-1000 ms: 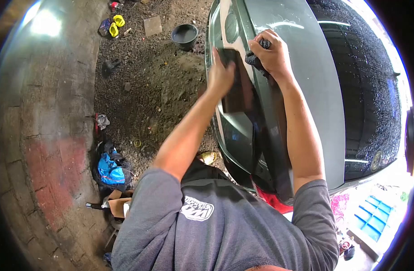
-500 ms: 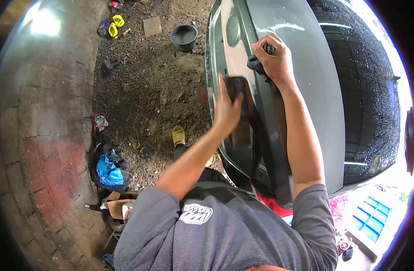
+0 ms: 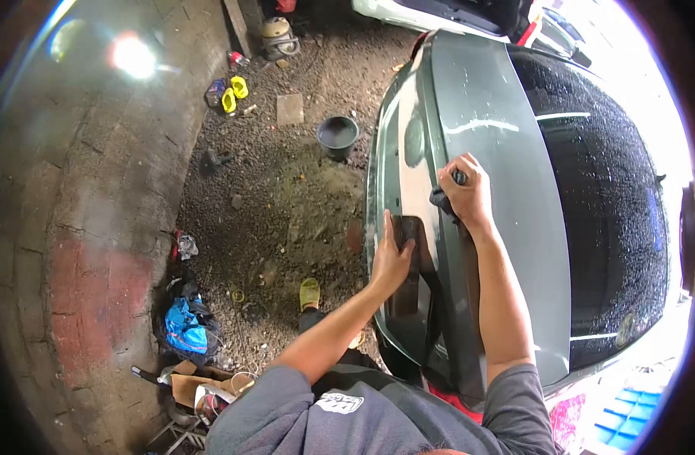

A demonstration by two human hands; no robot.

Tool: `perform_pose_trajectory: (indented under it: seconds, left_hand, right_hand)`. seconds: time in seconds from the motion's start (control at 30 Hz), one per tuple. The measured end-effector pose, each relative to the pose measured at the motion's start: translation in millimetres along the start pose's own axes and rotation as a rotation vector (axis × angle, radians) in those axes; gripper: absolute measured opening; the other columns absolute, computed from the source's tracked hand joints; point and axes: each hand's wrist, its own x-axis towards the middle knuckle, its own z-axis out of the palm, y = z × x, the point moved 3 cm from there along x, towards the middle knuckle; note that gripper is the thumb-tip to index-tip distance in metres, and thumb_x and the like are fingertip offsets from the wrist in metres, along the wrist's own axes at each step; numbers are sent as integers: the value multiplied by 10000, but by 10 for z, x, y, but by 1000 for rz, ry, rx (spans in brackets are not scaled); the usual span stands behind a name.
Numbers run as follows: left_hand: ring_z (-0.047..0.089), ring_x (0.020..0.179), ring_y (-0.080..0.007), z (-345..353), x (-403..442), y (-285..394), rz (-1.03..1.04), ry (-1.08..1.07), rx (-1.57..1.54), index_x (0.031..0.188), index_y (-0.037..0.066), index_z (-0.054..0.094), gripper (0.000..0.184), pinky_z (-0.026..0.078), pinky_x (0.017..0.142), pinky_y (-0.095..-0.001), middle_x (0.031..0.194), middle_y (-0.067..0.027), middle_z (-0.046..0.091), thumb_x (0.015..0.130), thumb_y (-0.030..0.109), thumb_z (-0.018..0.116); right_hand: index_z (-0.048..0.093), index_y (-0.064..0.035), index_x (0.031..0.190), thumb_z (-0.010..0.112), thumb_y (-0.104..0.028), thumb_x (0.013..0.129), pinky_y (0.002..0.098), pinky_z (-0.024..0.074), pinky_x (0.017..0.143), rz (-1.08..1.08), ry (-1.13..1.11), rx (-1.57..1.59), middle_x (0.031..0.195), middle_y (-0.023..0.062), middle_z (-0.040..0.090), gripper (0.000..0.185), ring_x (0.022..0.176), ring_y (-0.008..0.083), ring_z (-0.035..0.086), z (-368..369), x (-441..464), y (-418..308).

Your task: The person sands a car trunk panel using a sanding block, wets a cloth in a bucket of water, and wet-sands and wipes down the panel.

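My right hand [image 3: 469,193] is closed around a dark crumpled cloth [image 3: 441,199] and presses it against the grey-green trunk lid [image 3: 488,144], near its rear edge. On the car's rear panel, my left hand [image 3: 391,259] rests beside a dark glossy rectangular area [image 3: 406,292]. Its thumb stands apart from the extended fingers, and I see nothing held in it. Farther along that panel runs a pale beige patch [image 3: 417,178], with a rounded greyish spot [image 3: 415,144] in it.
Water drops cover the rear window [image 3: 613,205]. A dark bucket [image 3: 338,136] stands on the gravel, with yellow clogs [image 3: 234,95] and a vacuum cleaner [image 3: 279,38] farther back. By the wall lie a blue bag [image 3: 184,326] and an open cardboard box [image 3: 192,383].
The view has tilted upward, so the car and bucket sit lower and more floor shows behind. My left hand, blurred before, is now sharp. My right hand keeps hold of the cloth.
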Motion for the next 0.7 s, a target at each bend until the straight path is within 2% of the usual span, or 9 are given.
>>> perform_pose_trajectory:
  seconds: [0.07, 0.13, 0.23, 0.33, 0.43, 0.47, 0.53, 0.63, 0.7]
  left_hand:
    - [577, 1238, -500, -39, 416, -15, -112, -37, -1, 1632, 86, 30, 924, 470, 1023, -489, 1355, -361, 566, 959, 240, 644]
    - [601, 1191, -510, -107, 947, -16, -136, -23, 17, 1629, 79, 37, 909, 485, 992, -500, 1300, -361, 599, 966, 261, 631]
    - [594, 1198, -515, -83, 666, 40, -124, -54, 43, 1632, 83, 35, 904, 482, 1000, -500, 1329, -363, 579, 973, 256, 631]
    - [596, 1198, -514, 97, -264, -44, 106, 69, 62, 1637, 111, 14, 917, 482, 997, -513, 1376, -361, 546, 975, 210, 641]
    - [608, 1178, -506, 37, -40, -35, 30, 0, 22, 1636, 112, 13, 921, 486, 981, -518, 1337, -356, 576, 969, 189, 643]
    - [614, 1171, -497, 17, 278, -36, -127, -49, 15, 1635, 111, 15, 923, 486, 976, -520, 1304, -353, 599, 964, 186, 644]
    - [617, 1168, -497, -72, 919, -72, -208, -64, 7, 1635, 114, 7, 929, 486, 971, -522, 1280, -350, 615, 962, 183, 644]
    - [607, 1184, -500, -123, 902, 5, -197, -80, 94, 1633, 96, -8, 941, 486, 987, -512, 1315, -350, 595, 963, 192, 645]
    - [599, 1203, -496, -7, 401, -98, -45, 13, 111, 1632, 83, -18, 954, 485, 999, -503, 1341, -353, 577, 961, 201, 649]
  right_hand:
    - [612, -13, 789, 730, -151, 817, 381, 473, 678, 26, -19, -35, 816, 127, 573, 184, 728, 306, 576, 9, -3, -10]
    - [602, -7, 783, 724, -155, 818, 387, 464, 668, 23, -12, -38, 807, 130, 560, 195, 713, 312, 561, -1, 9, -15]
    - [604, -2, 781, 722, -159, 817, 383, 470, 678, 27, -2, -8, 812, 132, 564, 199, 709, 311, 557, -7, -1, -23]
    - [608, -1, 781, 719, -155, 817, 377, 472, 684, 10, 15, 3, 811, 131, 565, 194, 709, 308, 553, 16, 4, 36]
    - [613, -2, 777, 720, -157, 819, 370, 474, 691, 23, 9, 0, 806, 131, 569, 193, 715, 302, 563, -4, -4, 18]
    - [613, -3, 776, 721, -158, 821, 369, 474, 691, 20, 7, 2, 806, 131, 570, 194, 717, 300, 566, -4, 0, -1]
    - [613, 1, 780, 724, -148, 820, 364, 472, 692, 17, 18, -1, 805, 129, 570, 190, 719, 292, 569, 1, -16, 58]
    - [611, 8, 782, 723, -120, 819, 358, 468, 694, -5, 31, 60, 803, 126, 569, 174, 726, 283, 570, 63, 51, 100]
    - [613, 15, 784, 714, -77, 818, 359, 475, 711, -9, 32, 37, 808, 125, 582, 141, 745, 279, 583, 36, 24, 68]
